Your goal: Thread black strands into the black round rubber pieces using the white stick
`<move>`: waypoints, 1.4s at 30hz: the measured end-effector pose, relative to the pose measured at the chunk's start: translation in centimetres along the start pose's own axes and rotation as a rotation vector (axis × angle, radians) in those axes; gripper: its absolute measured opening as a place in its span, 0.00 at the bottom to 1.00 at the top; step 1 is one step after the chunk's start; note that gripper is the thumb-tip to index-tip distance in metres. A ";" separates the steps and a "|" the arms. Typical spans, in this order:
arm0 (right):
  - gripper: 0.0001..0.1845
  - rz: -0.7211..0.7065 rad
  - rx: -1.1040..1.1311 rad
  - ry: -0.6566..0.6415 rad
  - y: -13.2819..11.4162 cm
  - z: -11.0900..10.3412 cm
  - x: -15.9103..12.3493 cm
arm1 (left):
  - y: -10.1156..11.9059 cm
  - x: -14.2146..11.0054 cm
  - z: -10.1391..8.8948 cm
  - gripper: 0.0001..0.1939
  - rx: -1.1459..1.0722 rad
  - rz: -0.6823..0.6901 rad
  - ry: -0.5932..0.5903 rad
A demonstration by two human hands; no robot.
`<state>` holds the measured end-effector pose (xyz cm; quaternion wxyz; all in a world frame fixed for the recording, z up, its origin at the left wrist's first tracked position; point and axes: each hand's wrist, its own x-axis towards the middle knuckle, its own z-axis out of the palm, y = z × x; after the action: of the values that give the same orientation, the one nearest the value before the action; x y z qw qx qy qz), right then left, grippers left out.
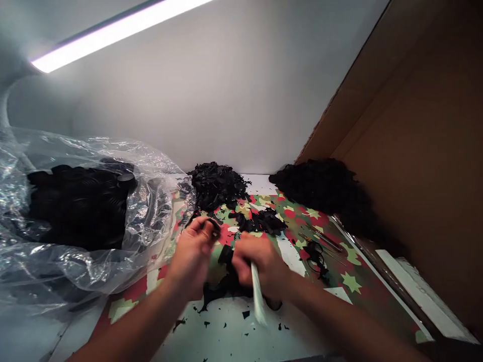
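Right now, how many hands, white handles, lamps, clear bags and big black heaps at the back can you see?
Hands: 2, left hand and right hand
White handle: 1
Lamp: 1
Clear bag: 1
Big black back heaps: 2, left heap and right heap
Total: 7

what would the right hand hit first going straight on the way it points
Probably the left hand, with the small black piece it holds; depth is unclear, so the black bit just by the right hand could come first.
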<state>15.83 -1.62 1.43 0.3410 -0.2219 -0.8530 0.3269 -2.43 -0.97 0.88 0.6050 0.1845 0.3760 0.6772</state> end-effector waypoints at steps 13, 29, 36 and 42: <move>0.09 0.205 -0.279 0.280 4.9 -3.7 0.8 | -1.8 -0.9 0.4 0.17 0.072 -0.014 -0.164; 0.06 0.163 0.019 0.371 1.7 -0.8 0.6 | -2.6 -1.6 0.2 0.06 0.548 0.145 -0.228; 0.05 0.162 -0.163 0.360 1.8 -0.2 0.7 | -2.9 -1.6 0.0 0.03 0.694 0.186 -0.253; 0.07 0.249 -0.364 0.446 5.3 -2.5 1.0 | -2.0 -2.1 0.2 0.09 0.426 0.119 -0.296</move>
<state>17.84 3.66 -0.56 0.4318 -0.4485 -0.7678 0.1514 -0.48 -2.99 0.00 0.5599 0.4265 0.4058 0.5830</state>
